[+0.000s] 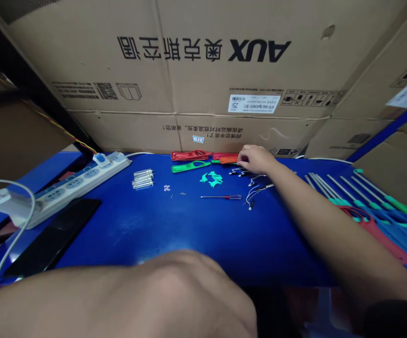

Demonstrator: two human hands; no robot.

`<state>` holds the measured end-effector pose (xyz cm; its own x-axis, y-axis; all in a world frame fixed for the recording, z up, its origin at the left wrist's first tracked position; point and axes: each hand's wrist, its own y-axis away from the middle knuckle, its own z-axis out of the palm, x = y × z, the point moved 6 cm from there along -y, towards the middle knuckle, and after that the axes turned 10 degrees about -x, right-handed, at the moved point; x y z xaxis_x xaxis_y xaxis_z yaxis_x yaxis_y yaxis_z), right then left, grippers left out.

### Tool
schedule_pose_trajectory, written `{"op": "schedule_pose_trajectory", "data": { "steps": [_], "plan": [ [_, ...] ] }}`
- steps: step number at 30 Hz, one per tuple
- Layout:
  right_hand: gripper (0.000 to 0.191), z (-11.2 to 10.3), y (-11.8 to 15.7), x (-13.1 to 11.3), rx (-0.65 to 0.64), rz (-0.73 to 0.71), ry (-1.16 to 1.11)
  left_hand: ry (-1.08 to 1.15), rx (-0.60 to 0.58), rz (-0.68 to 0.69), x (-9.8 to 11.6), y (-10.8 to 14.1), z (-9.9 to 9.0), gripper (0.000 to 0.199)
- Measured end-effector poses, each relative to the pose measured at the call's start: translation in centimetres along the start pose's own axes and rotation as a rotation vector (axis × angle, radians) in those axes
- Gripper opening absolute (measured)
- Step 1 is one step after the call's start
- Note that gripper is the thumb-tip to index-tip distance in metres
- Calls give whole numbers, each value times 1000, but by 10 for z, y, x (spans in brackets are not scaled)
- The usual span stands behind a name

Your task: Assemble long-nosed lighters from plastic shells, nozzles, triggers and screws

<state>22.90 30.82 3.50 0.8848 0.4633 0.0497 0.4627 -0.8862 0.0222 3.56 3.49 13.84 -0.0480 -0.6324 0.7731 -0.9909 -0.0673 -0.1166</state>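
Note:
My right hand (254, 158) reaches to the back of the blue table, its fingers bent at the right end of an orange-red plastic shell (227, 160). What the fingertips hold is hidden. Red shells (189, 155) and a green shell (191, 166) lie to its left. Below are teal clips (215, 179) and a screwdriver (232, 197); small wired parts (251, 204) lie beneath the right wrist. Large in the foreground is my left hand (196, 300), back up and blurred, its fingers hidden from view.
A power strip (80, 185) and a black phone (53, 237) sit at the left, near clear-wrapped metal parts (143, 179). Assembled blue and red handles with rods (383, 220) lie at the right. A large cardboard sheet (196, 98) stands behind.

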Motion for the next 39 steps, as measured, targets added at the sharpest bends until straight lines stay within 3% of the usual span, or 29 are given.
{"op": "schedule_pose_trajectory", "data": {
  "steps": [1,3,5,6,7,8,10,13,17,22,25,28,31,35,39],
  "plan": [
    [19,-1,-2,2,14,6,-22,-70,33,-13,-11,3,-10,18],
    [20,-2,-5,5,44,31,-61,-283,266,-113,-50,17,-51,18],
    [22,-3,-7,7,75,74,-83,-518,535,-448,-109,46,-103,23],
    [22,-3,-8,8,92,99,-86,-599,601,-682,-143,63,-126,26],
    [22,-3,-9,8,106,121,-83,-665,574,-902,-175,80,-143,27],
    [22,-3,-9,8,118,140,-76,-692,563,-984,-199,92,-156,27],
    [20,-3,-10,6,135,165,-55,-711,530,-1026,-233,106,-170,30],
    [21,-4,-12,4,160,188,-26,-729,502,-1025,-255,109,-172,42],
    [25,-10,-8,7,202,208,-21,-715,510,-1054,-265,103,-169,55],
    [25,-9,5,-1,163,111,-39,-679,534,-1092,-270,103,-173,42],
    [20,0,11,-11,71,11,-50,-702,581,-1073,-258,103,-173,38],
    [20,6,9,-8,22,-8,-72,-752,620,-1033,-231,98,-165,36],
    [28,4,1,10,37,78,-95,-797,609,-976,-192,88,-144,37],
    [24,3,-12,26,2,132,-115,-745,508,-867,-146,72,-97,35],
    [24,0,-11,19,15,124,-123,-473,242,-766,-135,57,-46,38]
  ]
}}
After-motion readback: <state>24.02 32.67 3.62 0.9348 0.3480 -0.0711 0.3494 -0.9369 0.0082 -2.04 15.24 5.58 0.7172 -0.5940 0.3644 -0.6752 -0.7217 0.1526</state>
